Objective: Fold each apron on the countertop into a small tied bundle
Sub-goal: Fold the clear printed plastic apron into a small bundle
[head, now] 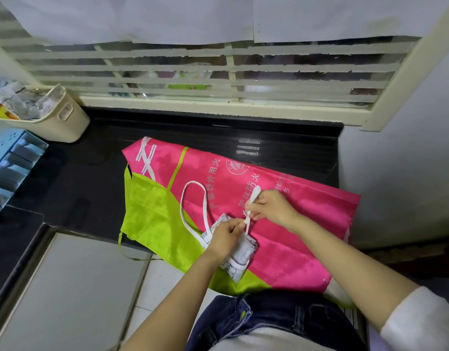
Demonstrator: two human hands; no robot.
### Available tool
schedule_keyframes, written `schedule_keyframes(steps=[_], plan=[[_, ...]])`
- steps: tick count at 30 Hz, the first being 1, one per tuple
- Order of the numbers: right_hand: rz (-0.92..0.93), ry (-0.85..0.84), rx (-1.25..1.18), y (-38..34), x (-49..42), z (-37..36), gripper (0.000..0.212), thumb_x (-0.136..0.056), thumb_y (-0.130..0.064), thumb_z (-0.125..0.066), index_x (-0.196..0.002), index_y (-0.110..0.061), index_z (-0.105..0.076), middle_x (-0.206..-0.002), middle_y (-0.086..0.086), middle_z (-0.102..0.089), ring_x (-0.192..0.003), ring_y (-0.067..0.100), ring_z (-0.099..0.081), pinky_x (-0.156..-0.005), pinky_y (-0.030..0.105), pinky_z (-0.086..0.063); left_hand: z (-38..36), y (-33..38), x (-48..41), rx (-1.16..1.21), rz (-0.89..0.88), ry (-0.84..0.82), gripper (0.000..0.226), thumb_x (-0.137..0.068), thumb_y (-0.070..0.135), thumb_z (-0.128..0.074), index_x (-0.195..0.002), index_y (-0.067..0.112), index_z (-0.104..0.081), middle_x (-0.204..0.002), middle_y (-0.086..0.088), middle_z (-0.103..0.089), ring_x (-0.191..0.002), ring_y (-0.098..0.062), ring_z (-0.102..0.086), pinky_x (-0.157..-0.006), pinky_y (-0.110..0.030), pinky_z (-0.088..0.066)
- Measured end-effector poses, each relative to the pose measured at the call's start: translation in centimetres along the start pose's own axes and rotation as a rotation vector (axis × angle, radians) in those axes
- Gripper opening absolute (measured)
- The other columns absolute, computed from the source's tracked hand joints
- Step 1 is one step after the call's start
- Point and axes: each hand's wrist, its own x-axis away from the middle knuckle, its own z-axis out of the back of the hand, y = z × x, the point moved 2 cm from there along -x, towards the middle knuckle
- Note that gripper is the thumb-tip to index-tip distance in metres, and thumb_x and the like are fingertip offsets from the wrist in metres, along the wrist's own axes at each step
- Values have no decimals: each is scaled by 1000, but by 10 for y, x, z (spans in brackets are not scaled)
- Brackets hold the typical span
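A white apron is folded into a small bundle and lies on top of a pink and lime-green apron spread flat on the dark countertop. Its white neck loop trails out to the left. My left hand rests on the bundle and pinches one white tie strap above it. My right hand pinches the other end of the strap, which sticks up past my fingers. The two strap ends cross between my hands.
A cream basket full of packets stands at the back left, next to a blue rack. A barred window runs behind the counter, a grey wall closes the right side. Pale floor tiles lie below the counter edge.
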Motion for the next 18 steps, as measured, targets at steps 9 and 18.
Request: schedule_keyframes(steps=[9,18], plan=[[-35,195,-143,20,-1,-15,16,-97,-2,-45,-99,7,-59,-79,15,-62,-63,12,-58,-53,11,-50,2,-2,-2,222,138,-8,35,-103,8,-32,-71,14,-43,-48,13,-37,-44,1,-31,-46,-13,-27],[22,-3,53,50,14,-34,13,-87,1,-61,-98,6,-66,-94,18,-69,-81,9,-59,-71,13,-44,2,0,-1,369,224,46,37,-104,16,-31,-71,17,-48,-54,7,-33,-49,-5,-27,-47,-15,-25]])
